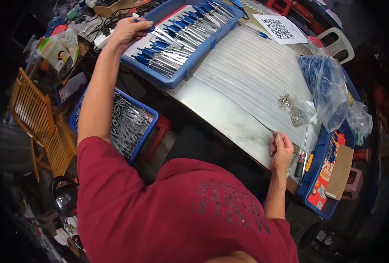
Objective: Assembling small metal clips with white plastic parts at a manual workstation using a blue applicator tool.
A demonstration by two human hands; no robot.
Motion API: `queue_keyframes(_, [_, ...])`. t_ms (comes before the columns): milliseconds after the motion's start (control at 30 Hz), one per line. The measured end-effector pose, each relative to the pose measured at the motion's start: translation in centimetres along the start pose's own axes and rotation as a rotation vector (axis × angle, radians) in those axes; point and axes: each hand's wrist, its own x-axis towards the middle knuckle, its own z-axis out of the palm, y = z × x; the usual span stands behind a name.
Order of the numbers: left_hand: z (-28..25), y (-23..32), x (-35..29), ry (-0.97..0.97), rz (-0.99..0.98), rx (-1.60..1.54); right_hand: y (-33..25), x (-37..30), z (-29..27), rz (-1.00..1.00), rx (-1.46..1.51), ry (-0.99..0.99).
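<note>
Two hands are set well apart: the left hand pinches a blue-handled metal tool just above a blue tray holding rows of similar tools. The right hand, well away from that tool, rests by the bench's near edge, fingers curled narrow; I cannot tell whether they grip anything. A foam sheet lies between.

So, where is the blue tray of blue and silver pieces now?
In the head view, the blue tray is near the top centre, with the left hand at its left edge and the white sheet to its right.
</note>
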Motion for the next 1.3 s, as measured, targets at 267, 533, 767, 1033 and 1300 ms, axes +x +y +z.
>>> queue_keyframes(267, [1.8,-3.2,1.9,-0.019,-0.163,0.073,0.7,0.2,-0.5,-0.015,0.033,0.011])
queue_keyframes(533, [2.4,-2.6,2.4,-0.153,-0.186,0.232,1.1,0.3,-0.8,-0.029,0.058,-0.009])
queue_keyframes(767, [1.6,-5.7,4.1,-0.072,0.092,0.810,1.5,0.4,-0.6,-0.028,0.048,-0.042])
queue_keyframes(1033, [-1.7,-1.6,-4.3,0.356,0.569,0.793,1.9,0.0,-1.3,-0.085,0.060,-0.026])
queue_keyframes(1300, [-8.4,-7.7,-15.8,0.069,0.072,0.907,1.8,0.2,-1.3,-0.065,0.078,-0.019])
